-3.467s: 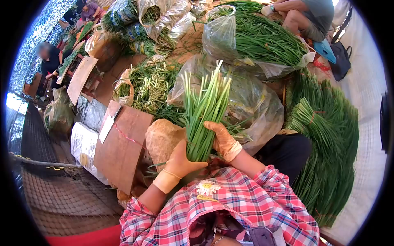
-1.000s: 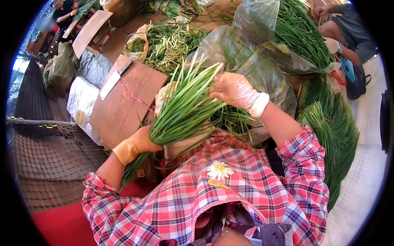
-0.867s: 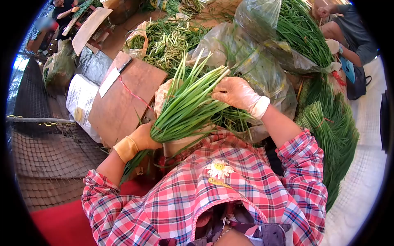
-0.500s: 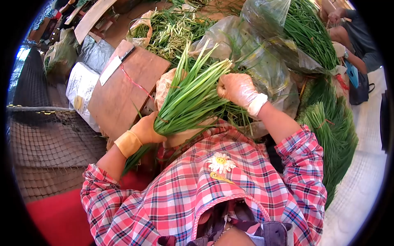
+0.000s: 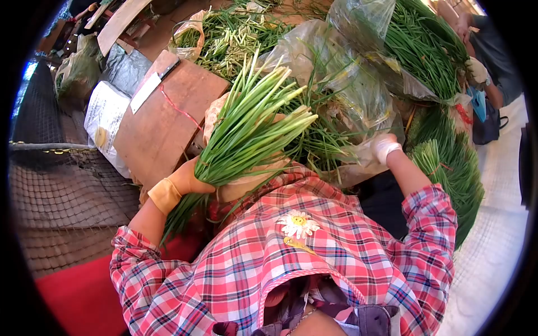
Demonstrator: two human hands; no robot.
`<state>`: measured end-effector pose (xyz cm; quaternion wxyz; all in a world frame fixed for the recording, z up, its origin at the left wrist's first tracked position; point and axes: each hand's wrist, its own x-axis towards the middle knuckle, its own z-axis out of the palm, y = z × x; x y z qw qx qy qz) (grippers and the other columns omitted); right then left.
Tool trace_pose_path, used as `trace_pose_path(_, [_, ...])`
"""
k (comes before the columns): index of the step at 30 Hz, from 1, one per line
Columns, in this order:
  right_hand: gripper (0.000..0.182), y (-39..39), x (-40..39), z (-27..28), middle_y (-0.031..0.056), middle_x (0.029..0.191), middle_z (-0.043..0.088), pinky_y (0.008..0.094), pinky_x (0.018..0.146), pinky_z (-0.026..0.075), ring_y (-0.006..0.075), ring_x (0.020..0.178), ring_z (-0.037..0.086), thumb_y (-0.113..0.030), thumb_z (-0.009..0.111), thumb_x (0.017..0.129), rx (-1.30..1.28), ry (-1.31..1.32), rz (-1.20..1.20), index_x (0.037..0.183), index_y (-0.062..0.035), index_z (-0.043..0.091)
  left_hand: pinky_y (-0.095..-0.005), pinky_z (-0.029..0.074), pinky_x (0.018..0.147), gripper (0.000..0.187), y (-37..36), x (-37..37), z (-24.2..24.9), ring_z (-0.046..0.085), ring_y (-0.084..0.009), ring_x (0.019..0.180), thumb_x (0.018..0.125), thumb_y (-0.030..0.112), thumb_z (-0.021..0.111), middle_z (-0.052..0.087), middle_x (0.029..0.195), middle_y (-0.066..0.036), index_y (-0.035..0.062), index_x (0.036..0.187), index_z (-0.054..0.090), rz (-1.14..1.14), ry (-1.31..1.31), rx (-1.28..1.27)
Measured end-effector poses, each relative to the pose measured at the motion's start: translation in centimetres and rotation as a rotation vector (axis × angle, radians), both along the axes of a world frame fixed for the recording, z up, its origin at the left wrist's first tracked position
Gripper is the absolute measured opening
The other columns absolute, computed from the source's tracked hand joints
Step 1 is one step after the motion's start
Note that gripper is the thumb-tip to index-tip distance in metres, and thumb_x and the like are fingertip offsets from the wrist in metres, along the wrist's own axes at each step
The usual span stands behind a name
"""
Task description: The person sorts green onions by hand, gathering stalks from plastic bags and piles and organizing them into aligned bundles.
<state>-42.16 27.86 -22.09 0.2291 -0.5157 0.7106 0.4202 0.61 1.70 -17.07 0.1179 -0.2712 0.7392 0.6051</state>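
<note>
My left hand (image 5: 192, 178), in an orange-tinted glove, is closed around the green lower part of a bunch of garlic chives (image 5: 246, 140). The pale cut ends fan out up and to the right, away from my body. My right hand (image 5: 374, 150), in a thin pale glove, is low over the right side, beside loose chives (image 5: 325, 143) and a clear plastic bag (image 5: 358, 106). Motion smears its fingers, and I cannot make out whether they hold anything.
A knife (image 5: 147, 91) lies on a wooden board (image 5: 162, 117) at left. Trimmed stalks (image 5: 230, 45) are heaped behind. More chives (image 5: 417, 50) fill a plastic bag at right, near another person's gloved hand (image 5: 477, 71). Tied bunches (image 5: 448, 162) stand at my right.
My right hand has moved from the bunch's pale ends rightward and down toward the plastic bag. The bunch in my left hand has shifted slightly left, its pale ends more spread.
</note>
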Motion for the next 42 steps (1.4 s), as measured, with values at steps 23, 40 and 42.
trace_pose_path(23, [0.037,-15.8,6.1,5.9,0.0156,0.093,0.066,0.0349,0.081,0.045,0.0268,0.087,0.060,-0.031,0.068,0.075,-0.754,-1.292,-0.470,0.100,-0.0035,0.067,-0.0334,0.047,0.086,0.071,1.8,-0.4,1.0,0.061,-0.0270,0.097,0.060,0.024,0.075,0.063,0.104,-0.017,0.0026,0.122,0.047,0.065,-0.073,-0.286])
trace_pose_path(40, [0.036,-3.6,-1.0,1.7,0.0161,0.098,0.066,0.0419,0.082,0.049,0.0309,0.096,0.062,-0.024,0.065,0.072,-0.109,-0.059,-0.244,0.104,-0.0078,0.067,-0.0310,0.044,0.088,0.074,0.3,0.6,-1.0,0.057,-0.0146,0.095,0.056,0.016,0.078,0.063,0.105,-0.007,0.0024,0.121,0.047,-0.016,-0.044,-0.006])
trace_pose_path(42, [0.036,-4.7,2.0,6.3,0.0133,0.095,0.067,0.0356,0.078,0.050,0.0254,0.088,0.065,-0.027,0.067,0.075,-0.438,-0.278,-0.314,0.104,-0.0053,0.066,-0.0303,0.045,0.087,0.073,1.0,0.4,-0.9,0.057,-0.0146,0.094,0.056,0.015,0.078,0.063,0.103,-0.007,0.0027,0.122,0.047,0.079,0.034,0.008])
